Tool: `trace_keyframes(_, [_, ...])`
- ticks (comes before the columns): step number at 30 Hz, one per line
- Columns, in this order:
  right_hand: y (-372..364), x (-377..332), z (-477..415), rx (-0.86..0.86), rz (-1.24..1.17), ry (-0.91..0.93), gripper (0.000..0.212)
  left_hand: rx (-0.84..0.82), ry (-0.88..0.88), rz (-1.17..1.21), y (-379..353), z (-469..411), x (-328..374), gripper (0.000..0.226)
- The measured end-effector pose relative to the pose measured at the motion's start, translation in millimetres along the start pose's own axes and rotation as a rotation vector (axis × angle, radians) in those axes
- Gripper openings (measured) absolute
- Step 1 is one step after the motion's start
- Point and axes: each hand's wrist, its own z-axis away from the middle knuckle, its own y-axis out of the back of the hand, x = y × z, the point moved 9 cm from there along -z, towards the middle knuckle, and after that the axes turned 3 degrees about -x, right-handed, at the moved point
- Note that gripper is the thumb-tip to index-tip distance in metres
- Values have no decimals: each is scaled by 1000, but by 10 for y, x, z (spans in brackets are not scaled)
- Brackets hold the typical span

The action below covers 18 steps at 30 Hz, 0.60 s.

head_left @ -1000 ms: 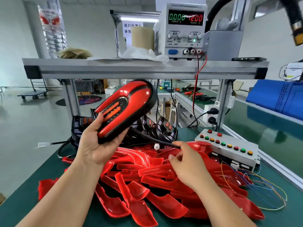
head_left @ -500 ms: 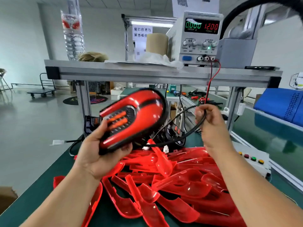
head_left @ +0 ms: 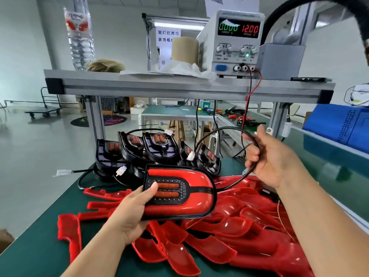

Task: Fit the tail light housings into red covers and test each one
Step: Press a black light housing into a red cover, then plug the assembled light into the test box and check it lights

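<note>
My left hand (head_left: 132, 209) grips an assembled tail light (head_left: 179, 193), a black housing with a red cover fitted on it, held flat above the pile with my thumb on its lens. My right hand (head_left: 268, 158) is raised to the right and holds the light's black cable (head_left: 223, 130) in a loop. The cable's white connector (head_left: 191, 156) hangs free. Several loose red covers (head_left: 223, 242) lie heaped on the green bench. Several bare black housings (head_left: 157, 148) stand in a row behind the pile.
A power supply (head_left: 235, 41) on the aluminium shelf (head_left: 179, 84) reads 0.000 and 12.00, with red and black leads (head_left: 252, 96) hanging down. A blue bin (head_left: 339, 124) sits at the right. The bench's left edge (head_left: 46, 212) drops to the floor.
My left hand lowered the assembled light and laid it flatter over the pile. My right hand lifted off the pile with the cable and holds it looped. The button box has left the view.
</note>
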Motion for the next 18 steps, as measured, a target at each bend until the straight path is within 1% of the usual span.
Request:
trace_keyframes(3, [108, -21, 47, 88, -110, 101, 27, 70, -25, -173, 43, -4, 23, 24])
trace_keyframes(5, [147, 24, 138, 146, -138, 152, 26, 147, -94, -422, 77, -31, 110, 19])
trace_keyframes(7, [154, 55, 294, 214, -35, 250, 28, 240, -172, -704, 83, -38, 246, 18])
trace_keyframes(8, [122, 47, 387, 247, 65, 318, 29, 291, -179, -864, 60, -41, 314, 26])
trace_keyframes(9, [69, 36, 478, 274, 153, 392, 28, 330, -179, -1015, 22, -42, 376, 39])
trace_keyframes(10, [13, 32, 555, 296, 206, 463, 25, 349, -180, -1076, -45, -27, 439, 47])
trace_keyframes(11, [-46, 37, 620, 305, 236, 516, 22, 339, -219, -1077, -144, -17, 516, 48])
trace_keyframes(13, [-161, 57, 709, 290, 304, 578, 17, 280, -256, -769, -354, -6, 618, 39])
trace_keyframes(14, [-226, 70, 737, 258, 346, 593, 16, 217, -181, -586, -450, -36, 593, 38])
trace_keyframes(16, [-350, 90, 805, 158, 438, 632, 15, 57, 11, -226, -652, -107, 492, 50])
trace_keyframes(18, [-461, 105, 864, 36, 536, 679, 14, -22, 128, 147, -802, -187, 490, 55])
